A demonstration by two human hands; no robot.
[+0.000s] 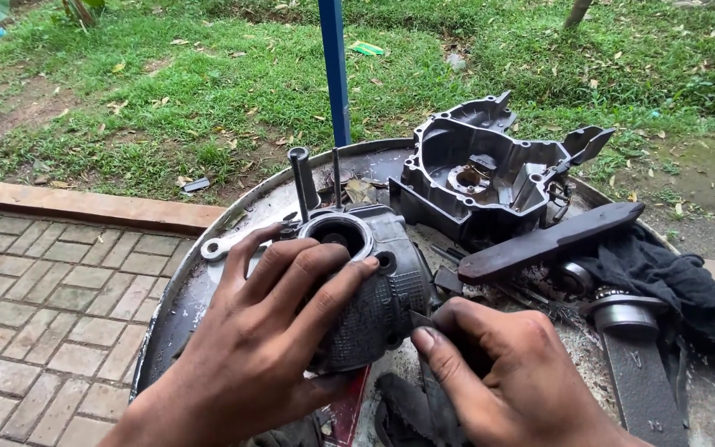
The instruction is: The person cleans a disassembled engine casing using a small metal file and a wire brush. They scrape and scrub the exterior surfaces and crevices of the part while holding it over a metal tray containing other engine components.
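Item 1. Brick paving (35, 290), at nine o'clock of the work surface, edged by a reddish kerb (84, 207); grass (208, 91) beyond at twelve o'clock.

Item 2. Round metal tray (177, 285), grey and grimy, serving as the work surface. A flat wrench end (218, 246) lies on it at ten o'clock of the left hand.

Item 3. Left hand (258, 348), fingers spread and curled over the near side of the engine cylinder, gripping it; fingertips rest at the rim of its bore.

Item 4. Engine cylinder (374, 281), dark finned metal casting, centre of the tray, tilted with its open bore facing up and toward the camera. Two studs (301, 178) rise from it at twelve o'clock.

Item 5. Blue upright post (334, 66), standing behind the tray at twelve o'clock of the cylinder.

Item 6. Right hand (506, 372), at four o'clock of the cylinder, fingers closed in a pinch on a small dark flat piece (421, 319) pressed against the cylinder's lower side; what the piece is cannot be told.

Item 7. Crankcase cover (490, 178), grey, hollow side up, at one o'clock of the cylinder.

Item 8. Long dark flat bar (552, 240), lying aslant at two o'clock of the right hand.

Item 9. Black cloth (680, 290), bunched at three o'clock; a bearing-ended part (626, 319) just beside it.
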